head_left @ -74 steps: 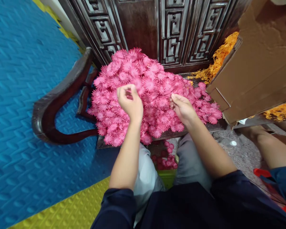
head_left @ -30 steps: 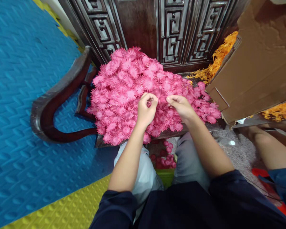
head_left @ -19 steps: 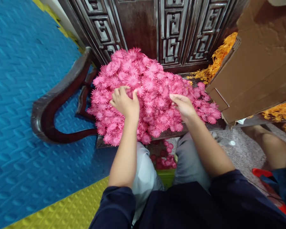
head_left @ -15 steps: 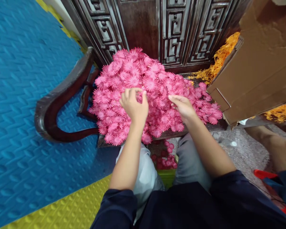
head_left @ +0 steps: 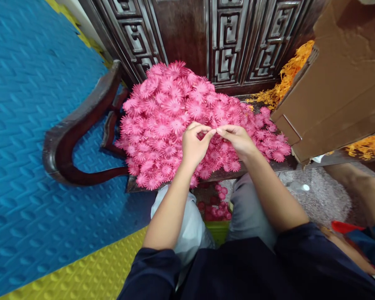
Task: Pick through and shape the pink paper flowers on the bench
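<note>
A large heap of pink flowers [head_left: 162, 121] lies on a dark wooden bench [head_left: 134, 183]. Over the middle of the heap, my left hand [head_left: 196, 141] has its thumb and fingers pinched together. My right hand [head_left: 236, 139] is also pinched, its fingertips meeting those of my left hand. Between the fingertips, whatever they hold is too small to make out against the pink petals.
A curved wooden armrest [head_left: 65, 146] stands at the left over blue mats [head_left: 25, 200]. On the right, a cardboard box [head_left: 334, 91] leans by orange flowers [head_left: 292, 75]. Another person's leg [head_left: 359, 187] shows at the right. More pink flowers [head_left: 220, 208] lie below the bench.
My left hand has moved right from the heap's centre-left, and its fingers have closed together against my right hand's fingertips. My right hand has barely shifted. The other person's limbs have moved at the right.
</note>
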